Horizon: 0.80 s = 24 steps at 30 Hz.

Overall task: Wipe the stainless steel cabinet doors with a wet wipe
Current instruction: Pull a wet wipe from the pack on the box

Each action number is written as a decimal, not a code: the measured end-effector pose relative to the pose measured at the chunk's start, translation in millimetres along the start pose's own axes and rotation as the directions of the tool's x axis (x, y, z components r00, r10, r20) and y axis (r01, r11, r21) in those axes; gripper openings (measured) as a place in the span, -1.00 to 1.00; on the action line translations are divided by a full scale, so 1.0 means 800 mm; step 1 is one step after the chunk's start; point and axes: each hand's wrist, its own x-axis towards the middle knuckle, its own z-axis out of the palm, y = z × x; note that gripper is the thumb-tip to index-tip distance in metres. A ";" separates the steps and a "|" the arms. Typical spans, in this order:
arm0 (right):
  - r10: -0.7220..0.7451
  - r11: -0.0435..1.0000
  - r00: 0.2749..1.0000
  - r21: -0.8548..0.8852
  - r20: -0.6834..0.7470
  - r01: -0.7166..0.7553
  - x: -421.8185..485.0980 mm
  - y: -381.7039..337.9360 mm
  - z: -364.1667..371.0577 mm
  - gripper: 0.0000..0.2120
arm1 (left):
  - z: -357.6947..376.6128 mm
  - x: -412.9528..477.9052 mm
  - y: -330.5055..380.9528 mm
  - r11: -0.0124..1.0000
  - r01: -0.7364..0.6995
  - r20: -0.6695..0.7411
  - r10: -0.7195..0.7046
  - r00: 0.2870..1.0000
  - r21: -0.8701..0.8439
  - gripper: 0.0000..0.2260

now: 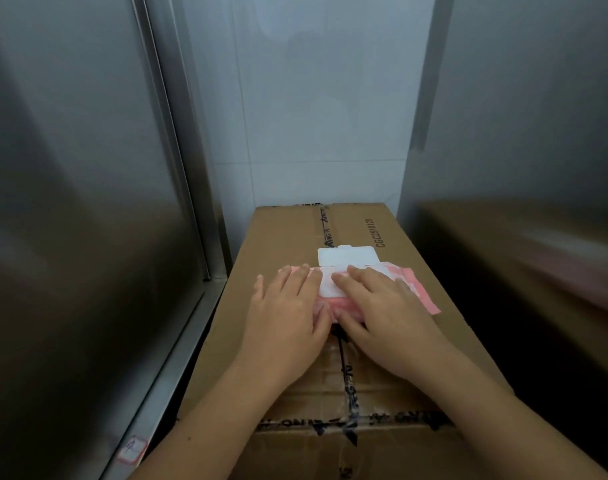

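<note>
Your two forearms reach in from the near end of the cardboard box (285, 237), and both grips end on the pink wet wipe pack (422, 292), which lies crosswise on the box top, a little past its middle and over the taped centre seam. Your left grip (288, 306) covers the pack's left half with fingers nearly straight and laid flat, holding nothing closed. Your right grip (382, 303) lies the same way over the right half, fingers flat on top, forefinger touching the white lid base and thumb against the pack's near edge. So the pack sits under both palms, pressed to the box, not pinched or lifted. Its white flip lid (347, 256) is open and folded towards the far end of the box, just beyond your fingertips. The stainless steel cabinet door (70, 202) stands left of the box with a red-bordered sticker (133, 450) low down. Another steel panel (538, 133) stands to the box's right, and a tiled wall (313, 116) is behind it.
</note>
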 end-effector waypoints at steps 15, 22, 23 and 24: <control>-0.047 0.998 0.999 -0.041 -0.022 0.046 0.013 0.000 0.011 -0.51 | 0.009 -0.004 -0.005 0.998 -0.046 -0.049 0.044 0.998 -0.046 -0.62; -0.117 0.992 0.987 -0.058 -0.110 0.111 0.013 0.008 0.014 -0.63 | 0.009 -0.004 -0.006 0.999 -0.025 -0.037 0.023 0.999 -0.035 -0.63; -0.133 0.990 0.983 -0.061 -0.128 0.126 0.013 0.009 0.012 -0.66 | 0.009 -0.003 -0.007 1.000 -0.015 -0.048 0.014 0.999 -0.024 -0.62; -0.147 0.988 0.979 -0.068 -0.143 0.139 0.014 0.010 0.011 -0.68 | 0.010 -0.002 -0.007 1.000 -0.016 -0.058 0.016 0.998 -0.008 -0.63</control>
